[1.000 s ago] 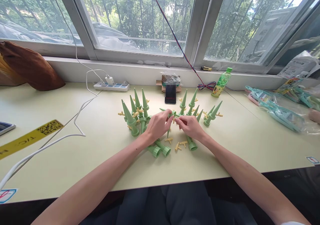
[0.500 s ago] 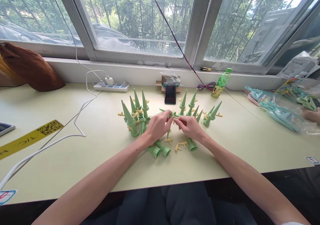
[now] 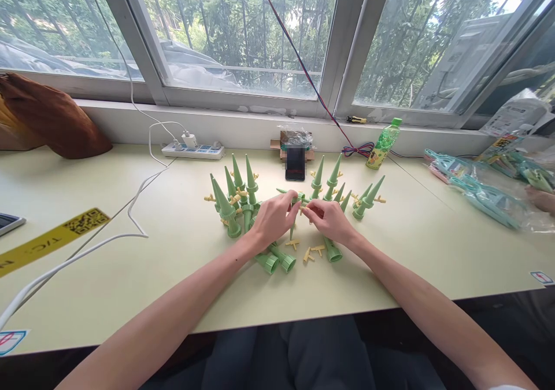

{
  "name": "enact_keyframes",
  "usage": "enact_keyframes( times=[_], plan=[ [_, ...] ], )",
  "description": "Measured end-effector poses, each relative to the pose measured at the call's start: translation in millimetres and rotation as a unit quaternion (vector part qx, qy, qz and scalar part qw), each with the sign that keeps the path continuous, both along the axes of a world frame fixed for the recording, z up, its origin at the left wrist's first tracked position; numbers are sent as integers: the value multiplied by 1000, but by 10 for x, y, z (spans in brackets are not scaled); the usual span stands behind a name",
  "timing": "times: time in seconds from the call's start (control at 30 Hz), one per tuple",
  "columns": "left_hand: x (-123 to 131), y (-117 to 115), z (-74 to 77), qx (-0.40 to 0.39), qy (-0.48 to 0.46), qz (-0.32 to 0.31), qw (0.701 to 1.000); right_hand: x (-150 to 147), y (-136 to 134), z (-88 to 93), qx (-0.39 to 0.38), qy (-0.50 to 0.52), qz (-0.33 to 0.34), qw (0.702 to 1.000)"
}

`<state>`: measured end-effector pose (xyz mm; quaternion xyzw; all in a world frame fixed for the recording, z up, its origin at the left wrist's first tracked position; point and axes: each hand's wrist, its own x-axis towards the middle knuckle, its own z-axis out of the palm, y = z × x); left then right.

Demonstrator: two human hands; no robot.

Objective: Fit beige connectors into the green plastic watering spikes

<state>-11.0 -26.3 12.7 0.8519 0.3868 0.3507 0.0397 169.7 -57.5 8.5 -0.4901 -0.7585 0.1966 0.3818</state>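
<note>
In the head view, the person works at a pale table (image 3: 182,274) with both hands close together near the middle. The left hand (image 3: 274,219) grasps a green spike (image 3: 300,196) by its collar, the spike's body largely covered by the hand. The right hand (image 3: 330,219) pinches a small yellow fitting (image 3: 302,210) between thumb and forefinger, right at the spike; whether the fitting is seated in it cannot be told. Three loose yellow fittings (image 3: 308,255) lie on the table just below the hands. Two green tubes (image 3: 287,261) lie near the left wrist, open ends toward the person, and another green tube (image 3: 333,252) lies under the right hand. Upright green cones (image 3: 225,209) with yellow fittings stand to the left, and more green cones (image 3: 333,176) to the right. Behind them are a phone (image 3: 295,167) and, farther right, a green-capped bottle (image 3: 384,144).
</note>
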Motion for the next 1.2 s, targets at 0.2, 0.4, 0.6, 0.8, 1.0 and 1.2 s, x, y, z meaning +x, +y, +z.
enact_keyframes(
  times=[0.2, 0.4, 0.6, 0.8, 1.0, 1.2],
  plan=[
    [-2, 7, -9, 4, 0, 0, 1000, 0, 2, -1, -7, 0, -4, 1000],
    [0, 12, -7, 2, 0, 0, 1000, -4, 0, 6, 5, -1, -9, 1000],
    [-1, 7, -7, 5, 2, -1, 1000, -10, 2, 7, -6, -6, 2, 1000],
    [-4, 7, -8, 2, 1, 1, 1000, -8, -14, 18, -5, 3, -6, 1000],
    [0, 15, -19, 7, -1, -5, 1000, -7, -11, 15, -3, 7, 6, 1000],
    [-3, 12, -19, 7, -2, -2, 1000, -6, 2, 3, -15, 4, 3, 1000]
  ],
)
